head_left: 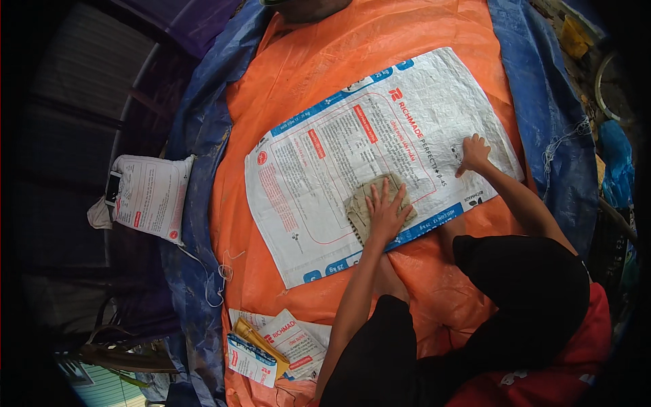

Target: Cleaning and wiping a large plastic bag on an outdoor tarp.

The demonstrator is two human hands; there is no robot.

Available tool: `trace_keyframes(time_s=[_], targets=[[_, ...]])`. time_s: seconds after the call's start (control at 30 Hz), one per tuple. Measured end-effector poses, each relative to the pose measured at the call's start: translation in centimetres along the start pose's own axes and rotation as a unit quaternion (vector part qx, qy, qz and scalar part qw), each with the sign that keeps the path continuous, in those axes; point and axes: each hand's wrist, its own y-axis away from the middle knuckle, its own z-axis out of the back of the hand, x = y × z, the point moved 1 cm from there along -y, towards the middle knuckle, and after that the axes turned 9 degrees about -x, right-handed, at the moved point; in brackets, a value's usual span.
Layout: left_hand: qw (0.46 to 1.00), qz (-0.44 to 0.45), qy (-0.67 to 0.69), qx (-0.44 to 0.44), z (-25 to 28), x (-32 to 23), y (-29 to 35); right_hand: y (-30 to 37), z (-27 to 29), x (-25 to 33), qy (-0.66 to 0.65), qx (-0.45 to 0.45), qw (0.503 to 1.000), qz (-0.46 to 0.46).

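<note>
A large white woven sack (325, 210) with blue edge bands and red and black print lies flattened, slightly creased, in front of me. My left hand (386, 216) rests flat with spread fingers on a folded khaki cloth (365, 197), pressing it against the sack near its close edge. Farther right, my right hand (475, 154) leans on the sack's plain white part, thumb out and fingers apart, a little bent. It holds nothing.
Orange tarp (305, 74) lies under the sack, with blue tarp (196, 129) along both sides. Folded printed sacks (291, 342) lie at lower left. A filled white sack (152, 193) sits far left, a phone-like item (112, 188) on it. A dark basin (305, 8) stands at the top.
</note>
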Motion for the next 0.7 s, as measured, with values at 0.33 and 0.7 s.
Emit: trace_keyframes(time_s=[0.33,0.7], targets=[[0.924,0.207,-0.177,-0.269,2.5,13.6,6.9,3.1,0.2,6.6,-0.314,-0.364,0.847,0.227],[0.832,0.335,-0.362,-0.256,-0.2,21.6,16.6,13.4,-10.0,13.7,-0.265,-0.182,0.814,0.483]])
